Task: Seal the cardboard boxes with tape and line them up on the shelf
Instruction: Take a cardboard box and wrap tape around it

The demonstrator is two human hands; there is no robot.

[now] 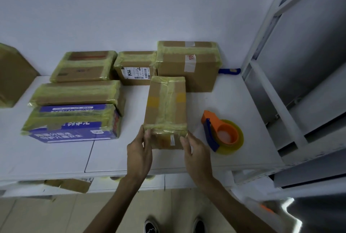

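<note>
1 head-worn view, close, down onto shelf (236, 101)

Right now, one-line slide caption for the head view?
Left hand and right hand grip a taped box on the shelf, tape dispenser beside it.

Plain white wall (131, 8) behind, pale beige tiled floor (37, 214) below, grey-white metal racking (265, 26) at right, under flat, dim, bluish light.
</note>
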